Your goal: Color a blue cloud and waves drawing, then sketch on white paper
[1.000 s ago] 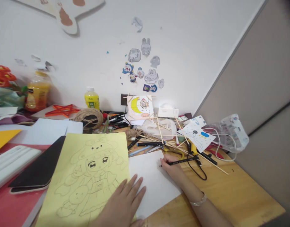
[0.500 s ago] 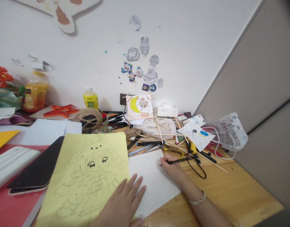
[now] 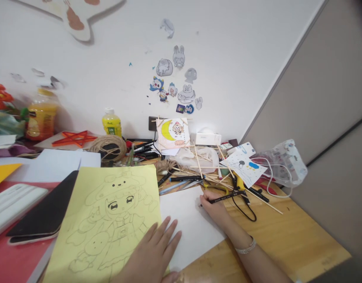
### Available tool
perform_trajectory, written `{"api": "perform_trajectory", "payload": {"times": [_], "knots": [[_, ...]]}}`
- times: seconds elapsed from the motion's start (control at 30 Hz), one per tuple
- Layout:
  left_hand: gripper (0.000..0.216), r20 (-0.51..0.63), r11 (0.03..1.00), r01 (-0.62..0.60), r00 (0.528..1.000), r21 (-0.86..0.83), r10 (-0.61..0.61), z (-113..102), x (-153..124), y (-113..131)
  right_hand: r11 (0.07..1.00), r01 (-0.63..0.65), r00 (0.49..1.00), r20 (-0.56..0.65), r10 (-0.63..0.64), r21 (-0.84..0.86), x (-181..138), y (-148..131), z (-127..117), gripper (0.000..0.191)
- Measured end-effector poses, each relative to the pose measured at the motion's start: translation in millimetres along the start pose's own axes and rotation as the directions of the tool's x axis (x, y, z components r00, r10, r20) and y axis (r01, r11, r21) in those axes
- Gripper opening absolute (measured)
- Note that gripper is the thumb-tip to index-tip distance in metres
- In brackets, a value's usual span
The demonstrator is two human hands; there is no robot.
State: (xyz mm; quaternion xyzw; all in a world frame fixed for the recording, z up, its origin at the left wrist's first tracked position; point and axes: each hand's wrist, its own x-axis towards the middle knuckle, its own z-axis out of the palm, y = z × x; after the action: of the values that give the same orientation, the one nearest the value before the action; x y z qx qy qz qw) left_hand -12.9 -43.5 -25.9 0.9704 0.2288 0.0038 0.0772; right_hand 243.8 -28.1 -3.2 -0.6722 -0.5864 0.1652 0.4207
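My left hand [image 3: 154, 249] lies flat with its fingers spread, across the right edge of the yellow sheet and the left part of the white paper [image 3: 185, 224]. On the yellow sheet [image 3: 80, 212] is a line drawing of a character in a floppy hat, with a plush-like figure. My right hand [image 3: 215, 206] is closed around a black pen [image 3: 225, 197], resting near the white paper's upper right edge. The pen slants, its tip close to the paper; whether it touches I cannot tell. No clear marks show on the white paper.
Behind the paper lie several pens, thin wooden sticks [image 3: 201, 165], yellow-handled scissors [image 3: 219, 188] and a twine roll [image 3: 110, 149]. Bottles [image 3: 111, 124] stand by the wall. At left are a black tablet-like slab [image 3: 45, 212] and a white case [image 3: 18, 206]. A clear plastic bag [image 3: 287, 163] sits at right.
The whole view has shifted very slightly. Both hands stay in the same places on the papers, and the pen remains in my right hand.
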Motion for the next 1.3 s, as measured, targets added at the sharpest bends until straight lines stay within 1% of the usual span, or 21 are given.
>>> {"api": "perform_trajectory", "payload": {"times": [0.13, 0.33, 0.57, 0.67, 0.8, 0.97, 1.13, 1.2, 1.3], "knots": [[0.068, -0.028, 1.0, -0.007, 1.0, 0.01, 0.007, 2, -1, -1, 1.0, 0.004, 1.0, 0.019, -0.004, 0.008, 0, -3, -1, 0.029], [0.069, -0.017, 1.0, -0.012, 1.0, 0.002, 0.012, 0, -1, -1, 1.0, 0.021, 0.998, 0.055, -0.022, 0.021, -1, -6, -5, 0.031], [0.069, -0.011, 1.0, 0.005, 1.0, -0.011, -0.005, -3, -1, 1, 0.999, 0.046, 0.997, 0.07, -0.045, -0.01, -2, -7, -6, 0.032], [0.069, 0.004, 1.0, 0.005, 1.0, -0.018, -0.005, -4, -1, 1, 1.0, 0.028, 0.996, 0.079, -0.029, 0.007, -2, -7, -6, 0.031], [0.069, -0.003, 1.0, -0.001, 1.0, -0.019, 0.001, -4, -2, 2, 1.0, 0.0, 0.996, 0.086, 0.0, -0.01, -2, -7, -5, 0.031], [0.065, -0.035, 1.0, -0.001, 0.999, -0.024, 0.001, -4, -3, 2, 0.999, 0.037, 0.995, 0.096, -0.037, 0.003, -3, -7, -6, 0.03], [0.065, -0.005, 1.0, 0.009, 1.0, -0.024, -0.009, -8, -2, 4, 0.999, 0.035, 0.995, 0.094, -0.036, 0.011, -2, -5, -5, 0.03], [0.064, -0.017, 1.0, 0.008, 1.0, -0.023, -0.009, -9, -2, 5, 0.999, 0.042, 0.995, 0.094, -0.042, 0.007, -3, -5, -5, 0.03], [0.062, -0.035, 1.0, 0.006, 0.999, -0.017, -0.007, -9, -2, 4, 0.999, 0.0, 0.991, 0.132, -0.006, 0.047, -4, -7, -5, 0.029]]}}
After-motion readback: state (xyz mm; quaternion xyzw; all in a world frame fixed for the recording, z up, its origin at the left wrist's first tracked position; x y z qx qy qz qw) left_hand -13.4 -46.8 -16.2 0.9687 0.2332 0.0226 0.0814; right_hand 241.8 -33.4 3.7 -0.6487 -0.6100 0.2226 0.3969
